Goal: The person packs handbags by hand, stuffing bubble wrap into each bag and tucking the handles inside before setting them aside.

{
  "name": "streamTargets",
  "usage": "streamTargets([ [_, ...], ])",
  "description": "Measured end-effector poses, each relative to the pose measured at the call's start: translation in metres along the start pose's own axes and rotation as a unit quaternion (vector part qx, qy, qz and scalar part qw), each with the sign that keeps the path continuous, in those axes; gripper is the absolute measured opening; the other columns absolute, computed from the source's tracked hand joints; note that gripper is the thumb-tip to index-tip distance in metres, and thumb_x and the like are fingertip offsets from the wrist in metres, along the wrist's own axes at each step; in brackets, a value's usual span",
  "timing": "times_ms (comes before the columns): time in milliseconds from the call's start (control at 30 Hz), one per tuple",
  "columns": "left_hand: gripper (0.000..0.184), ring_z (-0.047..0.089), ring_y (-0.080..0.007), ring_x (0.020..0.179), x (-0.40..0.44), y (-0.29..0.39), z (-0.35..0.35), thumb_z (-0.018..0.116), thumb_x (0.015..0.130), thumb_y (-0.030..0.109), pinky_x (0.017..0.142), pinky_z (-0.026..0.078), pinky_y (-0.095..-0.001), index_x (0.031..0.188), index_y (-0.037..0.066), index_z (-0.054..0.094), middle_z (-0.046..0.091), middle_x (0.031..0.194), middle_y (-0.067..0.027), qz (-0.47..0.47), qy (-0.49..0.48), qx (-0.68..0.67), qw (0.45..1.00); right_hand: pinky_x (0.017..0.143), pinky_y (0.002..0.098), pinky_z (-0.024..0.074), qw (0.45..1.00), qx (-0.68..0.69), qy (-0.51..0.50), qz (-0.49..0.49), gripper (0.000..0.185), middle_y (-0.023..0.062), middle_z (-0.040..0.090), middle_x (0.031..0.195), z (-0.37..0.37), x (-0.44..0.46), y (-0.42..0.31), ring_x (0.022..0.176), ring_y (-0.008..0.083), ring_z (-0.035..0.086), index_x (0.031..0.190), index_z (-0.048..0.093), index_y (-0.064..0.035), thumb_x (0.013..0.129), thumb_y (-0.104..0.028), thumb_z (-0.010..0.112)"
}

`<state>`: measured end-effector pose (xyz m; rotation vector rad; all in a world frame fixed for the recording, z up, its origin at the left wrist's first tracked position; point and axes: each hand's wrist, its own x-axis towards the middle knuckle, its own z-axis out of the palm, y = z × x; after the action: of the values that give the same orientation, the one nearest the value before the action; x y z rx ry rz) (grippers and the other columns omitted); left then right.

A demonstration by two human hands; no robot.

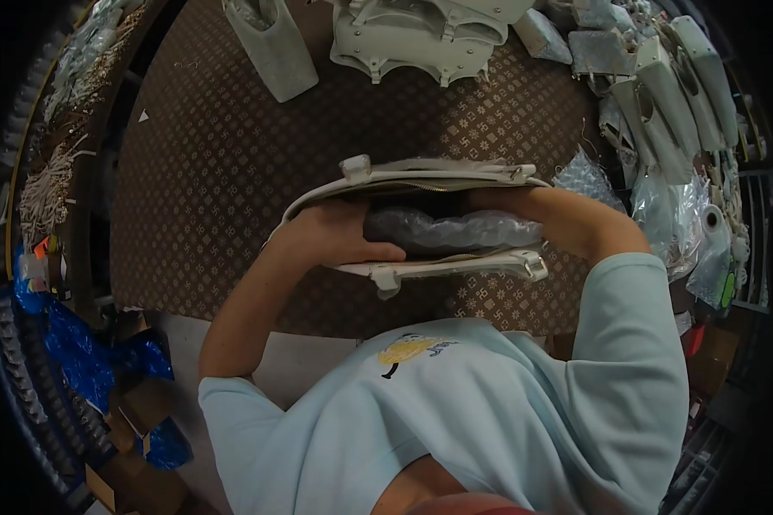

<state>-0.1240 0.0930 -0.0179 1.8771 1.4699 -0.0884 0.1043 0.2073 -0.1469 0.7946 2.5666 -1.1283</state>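
Observation:
A white handbag stands open at the table's near side, with its zip edge and strap tabs showing. Clear plastic padding fills part of its inside. My left hand reaches in at the bag's left end, thumb lying along the near rim and apart from the fingers, which are partly hidden inside. From the right end my right hand goes into the bag beside the padding, and its fingers are hidden there.
Several white bags lie at the back of the patterned table, one on its own at left. More white bags and plastic wrap are piled at right. Blue plastic and cartons are at lower left.

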Motion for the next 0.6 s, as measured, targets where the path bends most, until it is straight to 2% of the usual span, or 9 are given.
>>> streamTargets([
  [67,0.089,0.044,-0.0348,0.121,0.004,-0.006,0.005,0.062,0.07,0.06,0.103,0.033,-0.0346,0.129,-0.003,0.042,0.047,0.129,-0.0248,0.012,-0.007,-0.006,1.0,0.094,0.0342,0.0397,1.0,0.029,0.009,-0.002,0.036,0.0131,0.056,0.119,0.007,0.03,-0.006,0.104,0.0242,0.054,0.122,0.053,-0.0068,0.091,-0.024,0.044],
  [200,0.087,0.046,-0.0345,0.119,0.013,-0.001,0.004,0.064,0.07,0.058,0.102,0.035,-0.034,0.129,-0.001,0.043,0.048,0.128,-0.0236,0.024,-0.023,0.036,0.999,0.092,0.0345,0.0404,0.993,0.107,0.04,-0.024,0.036,0.0114,0.057,0.117,0.019,0.064,-0.005,0.102,0.0236,0.055,0.121,0.054,-0.0073,0.09,-0.023,0.045],
  [233,0.085,0.048,-0.0336,0.117,0.017,-0.004,0.002,0.065,0.069,0.057,0.1,0.036,-0.0339,0.129,0.0,0.044,0.049,0.128,-0.0224,0.001,-0.044,0.015,0.999,0.092,0.0345,0.0406,0.99,0.124,0.049,-0.034,0.036,0.011,0.058,0.116,0.021,0.022,0.035,0.101,0.0234,0.055,0.121,0.054,-0.0074,0.09,-0.023,0.046],
  [333,0.083,0.048,-0.0321,0.116,0.014,0.002,-0.013,0.067,0.068,0.055,0.1,0.037,-0.0334,0.128,0.001,0.046,0.05,0.127,-0.0208,-0.024,-0.052,0.017,0.998,0.091,0.0347,0.0411,0.978,0.185,0.07,-0.069,0.036,0.0097,0.059,0.115,0.024,0.036,0.045,0.099,0.0229,0.056,0.121,0.055,-0.0077,0.089,-0.022,0.046],
  [400,0.082,0.047,-0.0315,0.118,0.011,0.012,-0.02,0.068,0.068,0.053,0.1,0.036,-0.0331,0.128,0.001,0.046,0.05,0.126,-0.0202,-0.031,-0.041,0.034,0.998,0.094,0.032,0.0395,0.981,0.048,-0.188,0.031,0.042,0.0076,0.055,0.123,-0.047,-0.008,-0.078,0.105,0.0212,0.054,0.126,0.051,-0.007,0.089,-0.026,0.049],
  [467,0.075,0.049,-0.0301,0.115,0.01,0.022,-0.033,0.069,0.069,0.047,0.098,0.038,-0.0339,0.126,0.003,0.048,0.052,0.125,-0.0179,-0.055,-0.064,-0.032,0.996,0.099,0.0337,0.0363,0.938,0.328,-0.109,0.026,0.04,0.013,0.053,0.126,-0.079,-0.061,-0.116,0.116,0.0234,0.05,0.126,0.051,-0.0059,0.094,-0.028,0.048],
  [500,0.071,0.05,-0.0289,0.114,0.014,-0.001,-0.021,0.071,0.069,0.042,0.096,0.039,-0.035,0.126,0.006,0.05,0.053,0.125,-0.0164,-0.019,-0.021,-0.061,0.998,0.099,0.0329,0.0365,0.933,0.319,-0.106,-0.132,0.04,0.0126,0.055,0.124,-0.095,-0.077,-0.111,0.116,0.0229,0.051,0.128,0.049,-0.0045,0.094,-0.025,0.047],
  [533,0.071,0.05,-0.029,0.114,0.016,-0.004,-0.019,0.072,0.068,0.041,0.096,0.038,-0.0352,0.126,0.006,0.05,0.053,0.125,-0.0165,-0.029,0.006,-0.05,0.998,0.099,0.0322,0.0367,0.905,0.299,-0.098,-0.285,0.039,0.0123,0.057,0.122,-0.109,-0.094,-0.097,0.115,0.0225,0.051,0.13,0.047,-0.0031,0.095,-0.022,0.045],
  [600,0.073,0.051,-0.03,0.113,0.021,-0.007,-0.016,0.072,0.068,0.041,0.097,0.038,-0.035,0.126,0.004,0.049,0.053,0.124,-0.0174,-0.035,0.033,-0.047,0.998,0.095,0.0318,0.0423,0.854,0.355,-0.074,-0.374,0.037,0.0123,0.06,0.116,-0.139,-0.129,-0.052,0.111,0.0205,0.055,0.126,0.049,-0.0001,0.096,-0.021,0.043],
])
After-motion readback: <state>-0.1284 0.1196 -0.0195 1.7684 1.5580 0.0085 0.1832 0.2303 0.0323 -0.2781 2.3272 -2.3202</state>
